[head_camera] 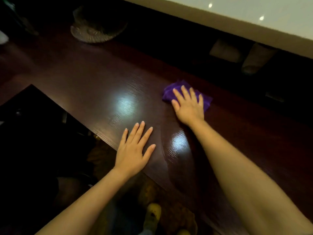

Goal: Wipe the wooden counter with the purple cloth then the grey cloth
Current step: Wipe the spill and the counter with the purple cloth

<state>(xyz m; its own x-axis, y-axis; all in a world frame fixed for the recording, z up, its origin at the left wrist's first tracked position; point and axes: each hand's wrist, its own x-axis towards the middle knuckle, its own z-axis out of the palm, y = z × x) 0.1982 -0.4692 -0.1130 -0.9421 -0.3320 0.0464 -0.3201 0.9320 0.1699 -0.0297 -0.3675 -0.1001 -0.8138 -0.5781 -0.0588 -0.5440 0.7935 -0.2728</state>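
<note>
With my right hand pressed flat, fingers spread, on the purple cloth at 2 o'clock, I brace my open left hand on the counter and should wipe in overlapping strokes.

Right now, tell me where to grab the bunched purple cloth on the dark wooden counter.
Pinch the raised folds at the far left corner of the bunched purple cloth, coming from above. The right hand lies flat over its middle, and that uncovered corner looks humped enough to grip.
</note>
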